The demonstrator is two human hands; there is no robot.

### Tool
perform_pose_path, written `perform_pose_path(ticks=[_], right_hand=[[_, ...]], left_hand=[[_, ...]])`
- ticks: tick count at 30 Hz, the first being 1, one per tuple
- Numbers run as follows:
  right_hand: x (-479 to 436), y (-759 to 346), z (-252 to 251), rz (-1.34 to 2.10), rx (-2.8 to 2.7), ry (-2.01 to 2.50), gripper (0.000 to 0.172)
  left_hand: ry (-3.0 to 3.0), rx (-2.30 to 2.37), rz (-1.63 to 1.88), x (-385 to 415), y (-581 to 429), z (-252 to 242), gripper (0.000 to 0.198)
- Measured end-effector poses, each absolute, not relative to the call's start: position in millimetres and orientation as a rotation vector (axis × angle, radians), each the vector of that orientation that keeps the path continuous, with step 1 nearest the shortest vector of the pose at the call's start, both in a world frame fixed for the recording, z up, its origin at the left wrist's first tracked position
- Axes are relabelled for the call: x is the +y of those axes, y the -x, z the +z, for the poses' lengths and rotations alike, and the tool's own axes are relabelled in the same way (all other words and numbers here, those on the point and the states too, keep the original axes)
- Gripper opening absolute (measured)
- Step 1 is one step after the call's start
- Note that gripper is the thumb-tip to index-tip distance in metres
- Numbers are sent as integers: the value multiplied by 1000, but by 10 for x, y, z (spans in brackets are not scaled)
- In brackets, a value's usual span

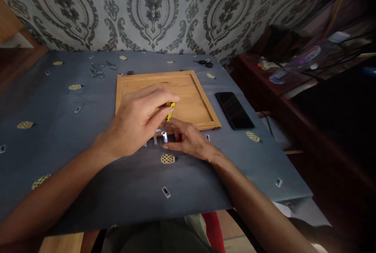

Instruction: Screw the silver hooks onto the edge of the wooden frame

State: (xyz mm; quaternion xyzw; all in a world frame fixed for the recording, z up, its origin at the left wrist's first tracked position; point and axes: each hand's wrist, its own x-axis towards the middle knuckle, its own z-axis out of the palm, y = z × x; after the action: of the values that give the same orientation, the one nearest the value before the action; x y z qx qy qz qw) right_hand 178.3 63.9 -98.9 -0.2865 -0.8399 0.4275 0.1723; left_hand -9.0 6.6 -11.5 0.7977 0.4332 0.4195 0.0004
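My left hand point(136, 116) is closed around the yellow-and-black handle of a screwdriver point(171, 110), held nearly upright with its shaft pointing down. Below it, a shiny metal hook point(164, 137) sits at the near edge of a wooden frame with a flat panel point(205, 106). My right hand point(190, 139) is curled beside that edge, its thumb and fingers pinching about the metal hook. Fingers partly hide the screwdriver tip and where it meets the hook. Another metal hook point(155, 140) shows just left of it.
Several loose metal hooks point(96, 69) lie at the back left of the cloth-covered table point(88, 116). Keys point(205, 63) rest behind the frame, and a black phone point(234, 110) lies to its right. Beyond the right edge, a plastic bottle point(311, 57) lies among cables on a dark desk.
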Motion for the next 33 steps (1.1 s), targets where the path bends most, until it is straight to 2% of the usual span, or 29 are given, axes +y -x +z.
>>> perform_pose_path(ticks=[6, 13, 33], right_hand=[[638, -1778, -987, 1216, -2369, 802, 42], [631, -1789, -988, 1284, -2340, 812, 49], [639, -1790, -974, 1232, -2377, 813, 42]], left_hand=[[-2491, 1348, 1356, 72, 90, -129, 14], [-2432, 1466, 1413, 17, 118, -26, 15], [-2494, 1483, 1380, 66, 101, -122, 11]])
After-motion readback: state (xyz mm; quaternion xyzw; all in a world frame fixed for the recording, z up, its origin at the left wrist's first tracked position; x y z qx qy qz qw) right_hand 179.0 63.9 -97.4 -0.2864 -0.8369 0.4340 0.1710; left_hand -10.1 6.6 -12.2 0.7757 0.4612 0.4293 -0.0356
